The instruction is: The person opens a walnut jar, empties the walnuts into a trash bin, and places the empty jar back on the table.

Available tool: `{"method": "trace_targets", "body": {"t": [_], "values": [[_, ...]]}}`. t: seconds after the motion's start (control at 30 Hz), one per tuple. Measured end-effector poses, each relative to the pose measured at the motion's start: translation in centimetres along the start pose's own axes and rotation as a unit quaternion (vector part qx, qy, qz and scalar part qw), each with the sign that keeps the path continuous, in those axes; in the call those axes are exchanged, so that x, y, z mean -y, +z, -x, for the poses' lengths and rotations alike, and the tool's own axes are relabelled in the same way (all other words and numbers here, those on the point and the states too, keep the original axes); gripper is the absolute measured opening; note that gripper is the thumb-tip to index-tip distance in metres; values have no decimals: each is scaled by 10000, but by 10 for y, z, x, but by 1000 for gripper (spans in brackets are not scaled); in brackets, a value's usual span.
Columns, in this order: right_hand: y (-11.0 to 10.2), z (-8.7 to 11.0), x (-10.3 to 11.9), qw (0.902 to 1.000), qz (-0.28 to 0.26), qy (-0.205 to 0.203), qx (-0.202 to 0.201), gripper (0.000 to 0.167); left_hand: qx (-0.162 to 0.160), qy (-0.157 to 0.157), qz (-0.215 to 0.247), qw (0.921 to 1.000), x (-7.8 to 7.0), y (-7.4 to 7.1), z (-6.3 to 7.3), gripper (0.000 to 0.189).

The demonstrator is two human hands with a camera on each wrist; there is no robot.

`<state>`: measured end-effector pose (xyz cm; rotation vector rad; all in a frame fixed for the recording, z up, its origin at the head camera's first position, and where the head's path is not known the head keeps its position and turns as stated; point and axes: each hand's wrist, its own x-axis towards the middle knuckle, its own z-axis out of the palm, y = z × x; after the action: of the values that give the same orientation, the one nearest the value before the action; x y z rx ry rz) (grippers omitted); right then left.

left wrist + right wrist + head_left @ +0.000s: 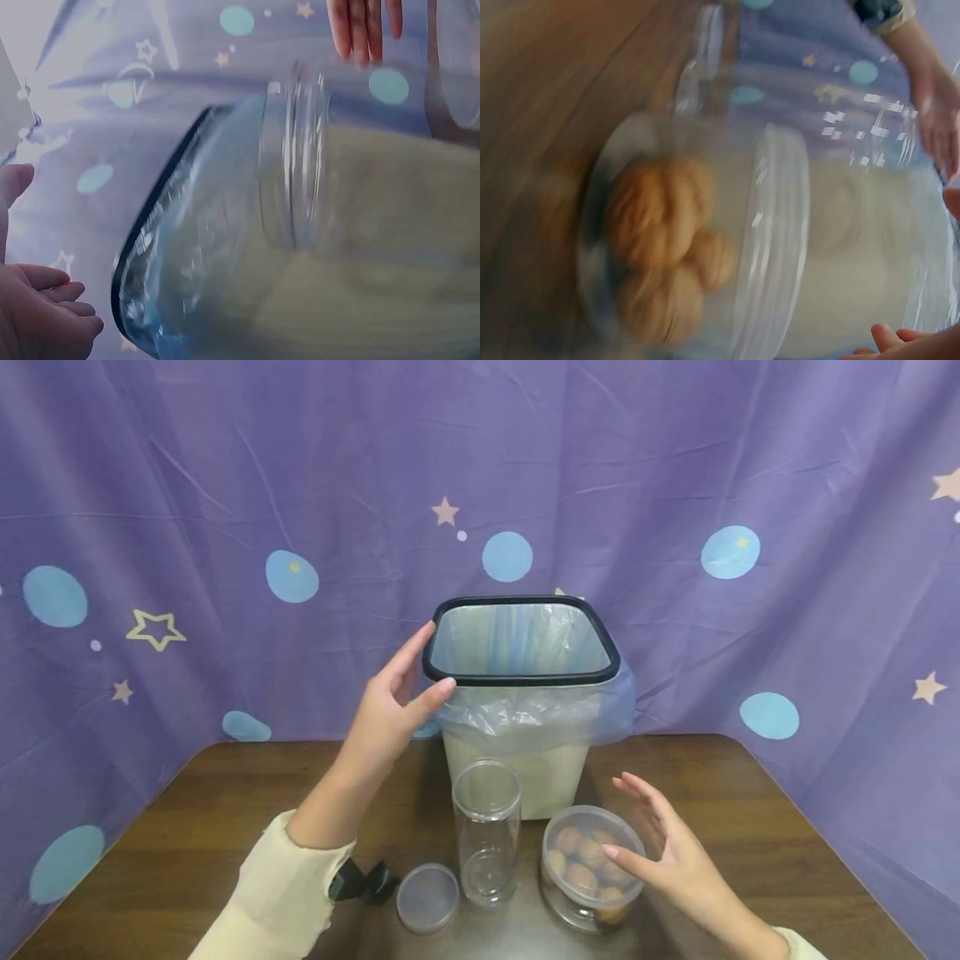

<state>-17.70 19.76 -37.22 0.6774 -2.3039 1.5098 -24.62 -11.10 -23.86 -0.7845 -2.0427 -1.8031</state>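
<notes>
My left hand (386, 706) is held at the left of the bin's black rim, thumb and fingers spread; the left wrist view shows a gap between hand (45, 315) and bin. The pale bin (517, 785) is lined with a translucent plastic bag (540, 714) folded over its outside. Close to the round clear jar of walnuts (592, 868), my right hand (667, 852) has its fingers apart and grips nothing; whether the thumb touches the jar I cannot tell. A translucent lid covers this jar. Walnuts (660, 217) show through its wall.
A tall clear jar (487, 843) stands uncovered before the bin, with nothing visible inside. Beside it a round translucent lid (427, 899) lies flat on the brown wooden table (712, 793). A purple patterned curtain (375, 460) hangs behind.
</notes>
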Motion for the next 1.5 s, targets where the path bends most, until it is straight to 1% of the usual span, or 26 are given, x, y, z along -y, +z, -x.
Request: {"method": "trace_targets", "body": {"t": [0.1, 0.2, 0.3, 0.43, 0.57, 0.7, 0.8, 0.83, 0.87, 0.9, 0.97, 1.0, 1.03, 1.1, 1.17, 1.2, 1.27, 1.33, 1.4, 1.5], "values": [[-9, 2, -8, 9999, 120, 48, 69, 81, 98, 86, 39, 9999, -6, 4, 12, 67], [-17, 3, -15, 9994, 132, 106, 305, 81, 284, 184, 57, 9994, -11, 9, 22, 69], [-25, 5, -22, 9980, 93, 269, 562, 81, 451, 393, 91, 9982, -16, 16, 31, 72], [-31, 9, -31, 9948, -158, 509, 863, 81, 575, 717, 221, 9955, -21, 28, 45, 74], [-33, 10, -39, 9887, -515, 682, 1230, 79, 634, 1023, 376, 9920, -25, 45, 62, 77], [-32, 10, -47, 9816, -837, 729, 1552, 81, 846, 1263, 367, 9877, -24, 64, 82, 84], [-33, 11, -51, 9765, -1066, 706, 1732, 84, 1078, 1362, 279, 9844, -18, 77, 95, 86], [-33, 11, -52, 9753, -1112, 682, 1784, 85, 1173, 1338, 259, 9837, -15, 81, 99, 86], [-34, 11, -53, 9748, -1110, 650, 1821, 86, 1274, 1297, 237, 9830, -13, 84, 102, 86], [-34, 12, -54, 9733, -1133, 646, 1887, 86, 1373, 1131, 270, 9837, -11, 88, 106, 86], [-36, 12, -56, 9693, -1195, 671, 2043, 87, 1582, 728, 407, 9839, -7, 96, 112, 87], [-37, 12, -57, 9659, -1271, 750, 2130, 87, 1642, 452, 460, 9843, -5, 100, 114, 88], [-37, 12, -58, 9619, -1412, 771, 2211, 87, 1672, 180, 506, 9845, -3, 103, 117, 88], [-39, 12, -62, 9497, -1788, 916, 2402, 87, 1708, -344, 656, 9825, 2, 111, 122, 89], [-39, 12, -65, 9376, -2131, 1045, 2542, 88, 1686, -684, 709, 9807, 11, 119, 127, 89], [-39, 12, -66, 9312, -2297, 1113, 2602, 89, 1664, -795, 730, 9801, 16, 123, 130, 89], [-40, 13, -70, 9227, -2466, 1189, 2716, 90, 1600, -983, 720, 9796, 27, 131, 135, 88], [-39, 14, -72, 9198, -2505, 1213, 2765, 91, 1475, -1084, 681, 9807, 37, 138, 139, 88], [-38, 14, -74, 9188, -2529, 1209, 2779, 92, 1312, -1117, 612, 9831, 45, 144, 141, 89], [-37, 15, -75, 9194, -2546, 1237, 2730, 93, 1095, -1154, 492, 9860, 56, 149, 140, 92]]}}
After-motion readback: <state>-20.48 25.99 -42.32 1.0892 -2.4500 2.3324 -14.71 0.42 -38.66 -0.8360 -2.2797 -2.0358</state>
